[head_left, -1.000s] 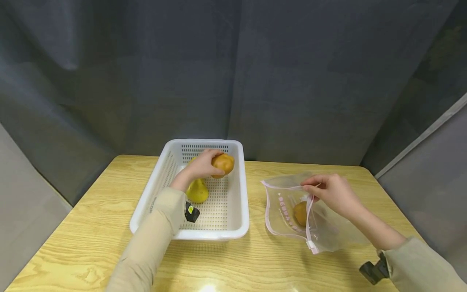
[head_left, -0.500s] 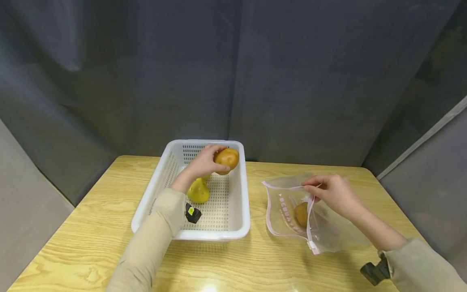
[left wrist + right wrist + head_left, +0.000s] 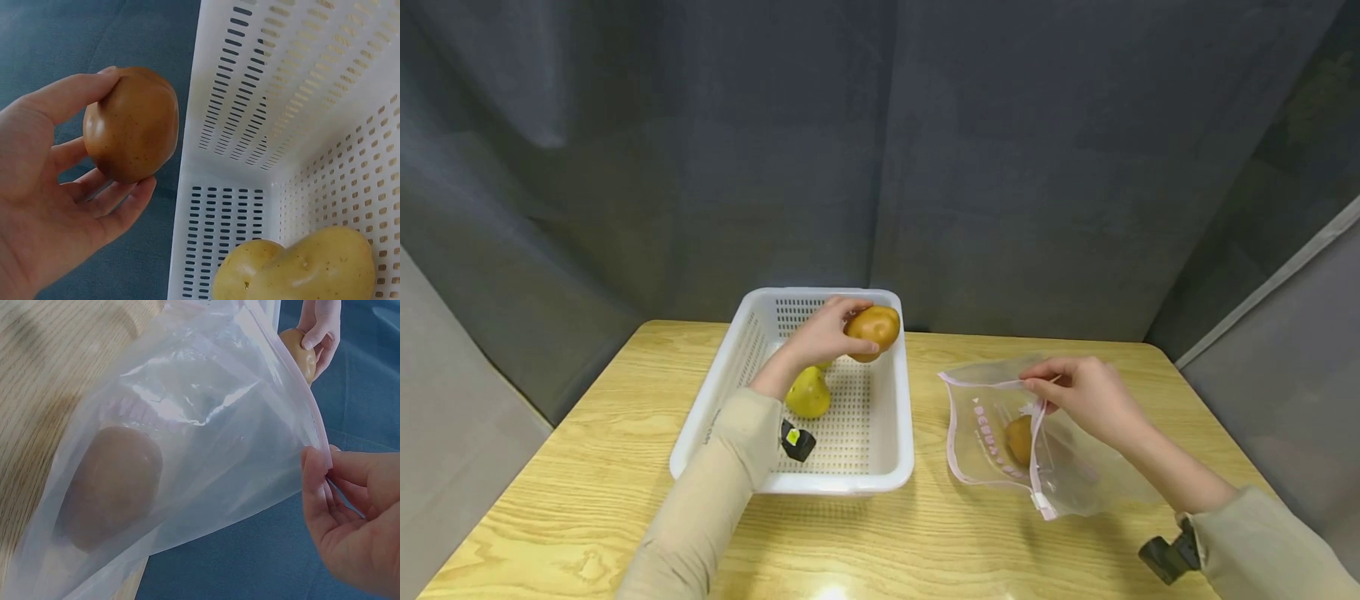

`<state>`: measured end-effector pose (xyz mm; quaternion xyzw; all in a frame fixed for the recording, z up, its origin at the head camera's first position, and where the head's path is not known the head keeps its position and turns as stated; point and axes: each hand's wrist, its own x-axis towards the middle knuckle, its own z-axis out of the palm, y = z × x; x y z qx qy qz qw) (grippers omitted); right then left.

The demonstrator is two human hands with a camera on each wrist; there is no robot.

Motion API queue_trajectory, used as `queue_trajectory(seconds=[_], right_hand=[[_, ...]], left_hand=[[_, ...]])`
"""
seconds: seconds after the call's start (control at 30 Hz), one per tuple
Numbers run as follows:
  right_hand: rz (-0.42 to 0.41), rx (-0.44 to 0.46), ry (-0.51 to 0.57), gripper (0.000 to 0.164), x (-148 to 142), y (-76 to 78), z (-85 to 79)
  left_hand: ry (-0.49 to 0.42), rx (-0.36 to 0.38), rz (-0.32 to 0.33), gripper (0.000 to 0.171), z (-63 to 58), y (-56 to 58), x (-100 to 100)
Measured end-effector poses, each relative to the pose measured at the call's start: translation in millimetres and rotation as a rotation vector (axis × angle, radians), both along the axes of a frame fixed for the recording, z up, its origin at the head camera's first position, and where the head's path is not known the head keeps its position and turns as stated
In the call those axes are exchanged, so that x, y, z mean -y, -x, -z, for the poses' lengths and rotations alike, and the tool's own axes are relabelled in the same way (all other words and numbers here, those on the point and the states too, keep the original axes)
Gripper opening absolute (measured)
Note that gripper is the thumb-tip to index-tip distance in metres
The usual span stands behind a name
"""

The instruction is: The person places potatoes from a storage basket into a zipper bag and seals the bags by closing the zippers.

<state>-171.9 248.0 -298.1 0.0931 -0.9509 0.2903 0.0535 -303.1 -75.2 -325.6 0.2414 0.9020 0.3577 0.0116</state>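
My left hand (image 3: 820,333) holds a rounded orange-brown fruit (image 3: 878,327) between thumb and fingers, over the right side of a white slotted basket (image 3: 835,482). In the left wrist view the fruit (image 3: 134,125) appears lumpy and speckled, beside the basket's rim. Two yellow pears (image 3: 319,269) lie inside the basket; the left arm partly covers them in the head view. At the right, my right hand (image 3: 1086,396) pinches the pink-edged mouth of a clear zip bag (image 3: 206,456), spreading it. Another brown fruit (image 3: 1019,440) rests inside the bag, blurred through the plastic in the right wrist view.
A wooden table (image 3: 572,467) carries the basket and the bag, with a strip of bare wood between them. Behind its far edge hangs a dark curtain (image 3: 880,167). The bag's white slider (image 3: 1042,502) sits at its near corner.
My left hand has lifted the orange-brown fruit and carried it rightward, toward the basket's right rim, showing more of the pears. The right hand and the bag stay nearly where they were.
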Motion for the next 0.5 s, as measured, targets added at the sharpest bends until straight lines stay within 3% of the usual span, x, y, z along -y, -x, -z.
queue_trajectory(seconds=[0.5], right_hand=[[0.000,-0.010,0.012,0.023,-0.7,-1.4,0.0]], left_hand=[[0.006,-0.033,0.056,0.067,-11.8,-10.5,-6.6]])
